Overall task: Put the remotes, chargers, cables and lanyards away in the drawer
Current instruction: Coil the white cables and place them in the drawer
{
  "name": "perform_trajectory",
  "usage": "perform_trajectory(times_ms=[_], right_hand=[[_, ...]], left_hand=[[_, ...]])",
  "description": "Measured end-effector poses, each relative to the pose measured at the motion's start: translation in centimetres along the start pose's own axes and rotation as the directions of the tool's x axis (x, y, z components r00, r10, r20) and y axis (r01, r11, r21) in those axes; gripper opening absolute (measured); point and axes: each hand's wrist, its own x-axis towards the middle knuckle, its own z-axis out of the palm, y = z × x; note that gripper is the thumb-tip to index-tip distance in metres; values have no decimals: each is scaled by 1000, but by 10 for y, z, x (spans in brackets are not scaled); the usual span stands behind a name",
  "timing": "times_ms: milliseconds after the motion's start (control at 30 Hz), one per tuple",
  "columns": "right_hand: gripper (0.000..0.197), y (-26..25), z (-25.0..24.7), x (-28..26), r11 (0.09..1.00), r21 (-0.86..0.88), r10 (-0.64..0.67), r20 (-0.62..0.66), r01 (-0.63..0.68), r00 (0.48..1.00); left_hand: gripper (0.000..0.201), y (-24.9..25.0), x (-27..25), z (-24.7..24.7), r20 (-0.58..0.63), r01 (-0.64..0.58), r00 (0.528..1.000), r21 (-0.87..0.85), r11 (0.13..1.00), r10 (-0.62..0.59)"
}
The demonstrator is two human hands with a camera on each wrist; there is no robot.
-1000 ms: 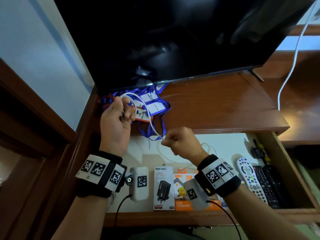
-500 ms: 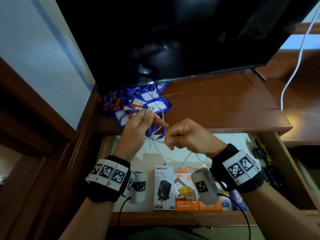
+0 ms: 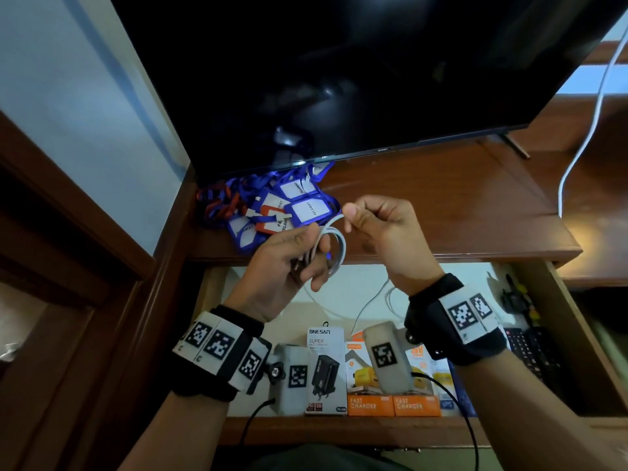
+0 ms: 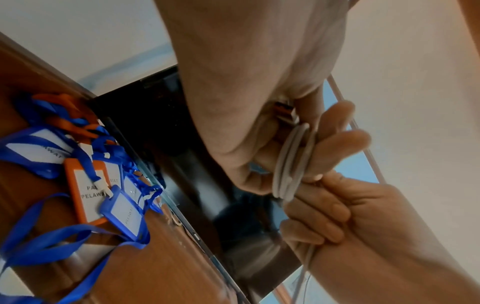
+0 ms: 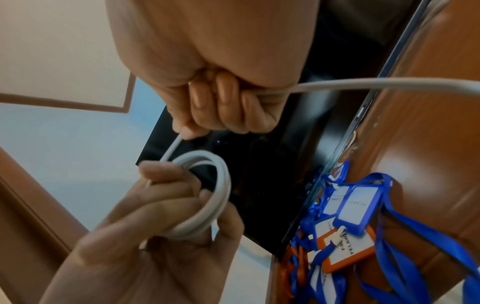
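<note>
Above the open drawer [image 3: 574, 321] my left hand [image 3: 299, 253] grips a small coil of white cable [image 3: 334, 244] [image 4: 292, 162] [image 5: 207, 205]. My right hand [image 3: 377, 222] [image 5: 221, 107], just to its right, pinches the cable's free run, which trails down into the drawer. A heap of blue and orange lanyards [image 3: 272, 212] [image 4: 85, 185] [image 5: 350, 222] with badge holders lies on the wooden top behind the hands. Boxed chargers [image 3: 370, 379] line the drawer's front; remotes [image 3: 530, 351] lie at its right, partly hidden by my right wrist.
A dark TV screen [image 3: 339, 79] stands on the wooden top [image 3: 458, 205] close behind the lanyards. Another white cable [image 3: 577, 147] hangs down at the right. A wooden frame [image 3: 85, 232] and wall close off the left side.
Both hands rose from the drawer's back edge. The right hand swung up and over to the right of the left hand, adding a loop to the coil.
</note>
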Motion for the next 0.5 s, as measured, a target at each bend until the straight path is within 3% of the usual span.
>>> perform_trajectory(times_ms=[133,333,400,500], right_hand=[[27,4,3,2,999,-11,-38,-17,38,999],[25,27,-6,-5,999,37,-24,24,23,999],[25,39,-13,-6,1000,14,0,-24,0,1000],[25,55,-21,-6,1000,18,4,-192,-1,981]], left_hand=[[35,4,0,-6,38,27,999,-32,999,-25],[33,13,-7,-19,61,11,998,-216,976,2],[28,21,-9,-24,54,-6,998,-298,955,23],[36,28,-10,-32,-15,-43,999,-327,944,41]])
